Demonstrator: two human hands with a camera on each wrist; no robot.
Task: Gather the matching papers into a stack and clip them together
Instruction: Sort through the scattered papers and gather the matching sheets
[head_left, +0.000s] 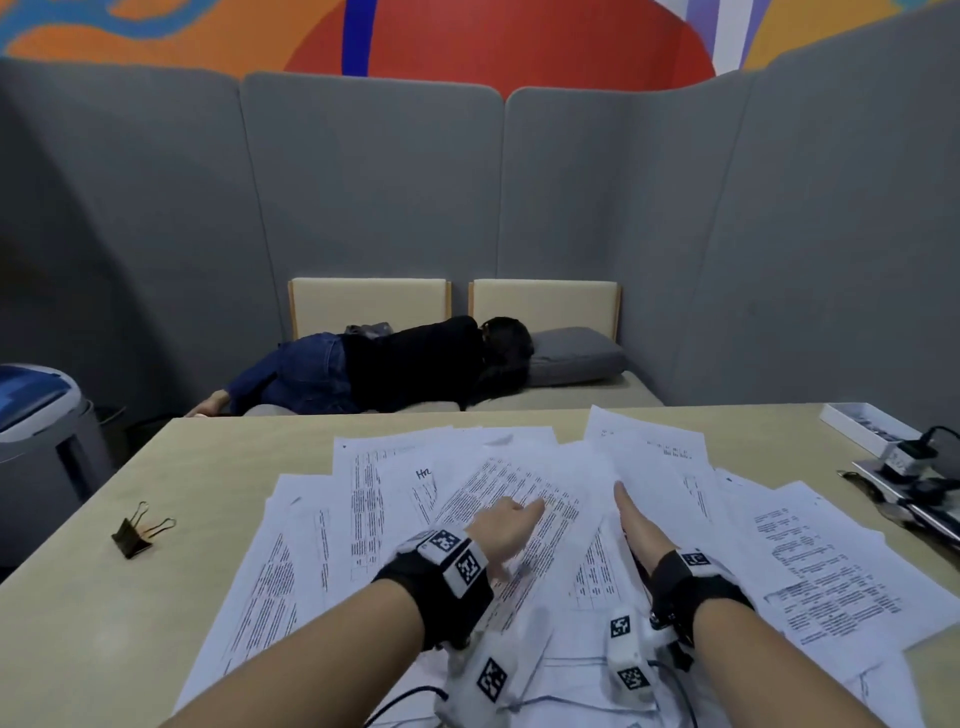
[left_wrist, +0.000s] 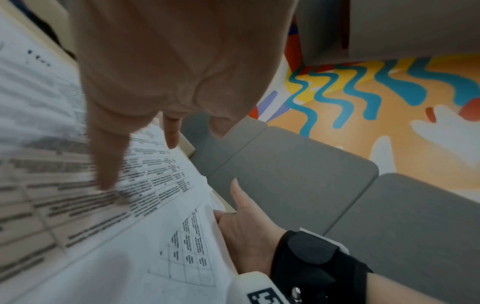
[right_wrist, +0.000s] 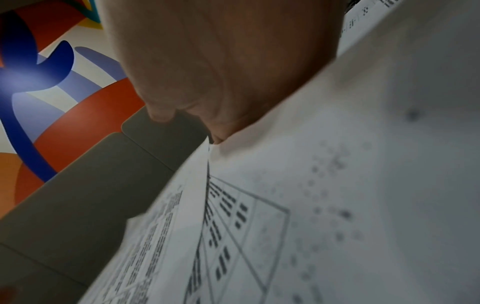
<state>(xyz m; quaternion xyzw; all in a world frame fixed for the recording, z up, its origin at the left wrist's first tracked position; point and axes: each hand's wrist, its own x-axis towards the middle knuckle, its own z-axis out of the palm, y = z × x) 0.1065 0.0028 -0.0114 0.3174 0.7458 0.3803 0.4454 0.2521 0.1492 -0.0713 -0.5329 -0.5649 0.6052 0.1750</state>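
Observation:
Many printed white papers (head_left: 810, 551) lie fanned and overlapping across the beige table (head_left: 130, 623). My left hand (head_left: 511, 519) reaches out with straight fingers (left_wrist: 109, 160) and presses on a densely printed sheet (head_left: 524, 488) in the middle of the spread. My right hand (head_left: 639, 530) stands on edge just right of it, thumb straight and pointing forward. Its fingers are slid under the edge of a sheet with a table grid (left_wrist: 192, 246) and hidden by that paper (right_wrist: 337, 185). A black binder clip (head_left: 136, 532) lies alone on the table at the far left.
A white tray (head_left: 857, 423) and a black plug with cable (head_left: 919, 447) sit at the table's far right corner. Beyond the table a person (head_left: 405, 364) lies on a bench against grey partitions. A grey bin (head_left: 36, 415) stands left of the table.

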